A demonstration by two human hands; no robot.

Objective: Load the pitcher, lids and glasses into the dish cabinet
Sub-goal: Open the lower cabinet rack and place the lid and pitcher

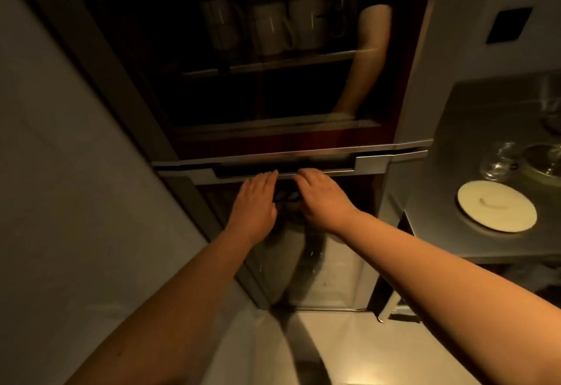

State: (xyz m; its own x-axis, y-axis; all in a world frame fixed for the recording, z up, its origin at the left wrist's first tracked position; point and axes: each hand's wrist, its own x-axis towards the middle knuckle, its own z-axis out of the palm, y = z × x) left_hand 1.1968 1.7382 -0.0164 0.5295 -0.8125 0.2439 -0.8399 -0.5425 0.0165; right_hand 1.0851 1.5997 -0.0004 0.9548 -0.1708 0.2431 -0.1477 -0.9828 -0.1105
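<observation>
Both my hands meet the long steel handle bar (285,169) of the dark glass-fronted dish cabinet (273,81).
Left hand (255,199) and right hand (324,199) lie flat, fingers pressed together; the bar runs crosswise at my fingertips (hooking unclear).

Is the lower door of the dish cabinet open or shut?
Shut, or nearly: the lower door sits flush with the dish cabinet; both hands only reach its handle.

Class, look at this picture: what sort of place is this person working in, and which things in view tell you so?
Most likely a kitchen. A tall glass-fronted dish cabinet holds white pitchers, and the steel counter beside it carries a round white lid and clear glasses.
</observation>
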